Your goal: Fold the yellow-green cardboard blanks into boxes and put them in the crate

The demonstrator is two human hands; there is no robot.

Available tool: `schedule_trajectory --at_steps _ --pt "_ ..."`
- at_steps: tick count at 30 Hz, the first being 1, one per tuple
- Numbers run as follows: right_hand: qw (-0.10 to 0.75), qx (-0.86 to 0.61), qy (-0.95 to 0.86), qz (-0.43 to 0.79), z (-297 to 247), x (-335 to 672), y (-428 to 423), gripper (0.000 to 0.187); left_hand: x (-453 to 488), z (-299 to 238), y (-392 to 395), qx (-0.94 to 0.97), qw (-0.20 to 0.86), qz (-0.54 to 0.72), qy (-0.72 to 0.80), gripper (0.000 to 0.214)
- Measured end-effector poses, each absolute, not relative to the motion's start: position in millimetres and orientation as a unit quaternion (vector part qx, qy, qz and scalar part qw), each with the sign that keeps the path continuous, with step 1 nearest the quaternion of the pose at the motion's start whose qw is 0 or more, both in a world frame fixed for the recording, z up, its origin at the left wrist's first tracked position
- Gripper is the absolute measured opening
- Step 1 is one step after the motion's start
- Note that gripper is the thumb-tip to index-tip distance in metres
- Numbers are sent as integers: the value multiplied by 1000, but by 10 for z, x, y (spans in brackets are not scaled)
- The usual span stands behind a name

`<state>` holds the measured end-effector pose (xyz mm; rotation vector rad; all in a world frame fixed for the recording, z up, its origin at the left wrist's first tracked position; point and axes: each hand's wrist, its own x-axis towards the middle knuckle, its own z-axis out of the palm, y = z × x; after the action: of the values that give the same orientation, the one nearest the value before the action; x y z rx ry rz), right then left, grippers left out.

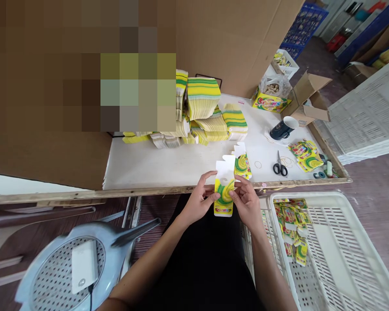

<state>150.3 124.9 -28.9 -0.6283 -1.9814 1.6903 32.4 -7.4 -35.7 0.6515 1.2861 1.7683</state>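
My left hand (pixel 199 201) and my right hand (pixel 246 201) both grip a small yellow-green printed carton (pixel 224 190) with a white flap standing up at its top. It is held just in front of the white table's (pixel 168 164) wooden front edge. A second carton of the same print (pixel 242 164) lies on the table right behind my right hand. Stacks of flat yellow-green carton blanks (pixel 202 108) are piled at the back of the table.
Black scissors (pixel 280 166), rubber bands (pixel 258 164), a dark mug (pixel 283 128) and loose cartons (pixel 306 155) lie on the table's right part. A white slatted crate (pixel 337 255) with several cartons stands at lower right. An overturned grey stool (pixel 81 263) lies at lower left. Brown cardboard sheets (pixel 233 39) stand behind.
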Motion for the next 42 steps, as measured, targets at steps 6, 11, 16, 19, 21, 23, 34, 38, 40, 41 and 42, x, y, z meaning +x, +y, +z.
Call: schedule_trajectory --at_steps 6,11,16,19,21,23,34,38,40,41,42 --pt "178 -215 -748 602 -223 1596 1373 19 341 -389 -89 264 484 677 487 47" --pt "213 -232 -772 553 -257 1593 1362 21 385 -440 -80 254 492 679 482 75" --pt "279 -255 -727 574 -300 1587 1329 30 361 -418 -66 271 493 668 487 71" --pt "277 -229 -774 521 -217 1625 1360 33 350 -418 -53 272 467 674 504 55" --pt "253 -221 -787 518 -163 1652 1384 39 355 -432 -47 277 439 674 525 49" --pt "197 -233 -784 540 -148 1662 1394 36 367 -446 -44 281 416 671 546 48" --pt "151 -299 -827 451 -199 1566 1307 44 398 -423 -38 248 457 687 507 55" --pt "209 -281 -828 437 -191 1588 1307 33 449 -398 5 236 464 692 501 56" --pt "233 -274 -821 444 -172 1610 1294 29 500 -366 37 244 459 693 500 54" --pt "246 -273 -817 444 -148 1634 1289 28 526 -347 53 254 452 692 502 53" --pt "270 -279 -814 432 -113 1671 1291 26 547 -329 66 269 442 690 507 55"
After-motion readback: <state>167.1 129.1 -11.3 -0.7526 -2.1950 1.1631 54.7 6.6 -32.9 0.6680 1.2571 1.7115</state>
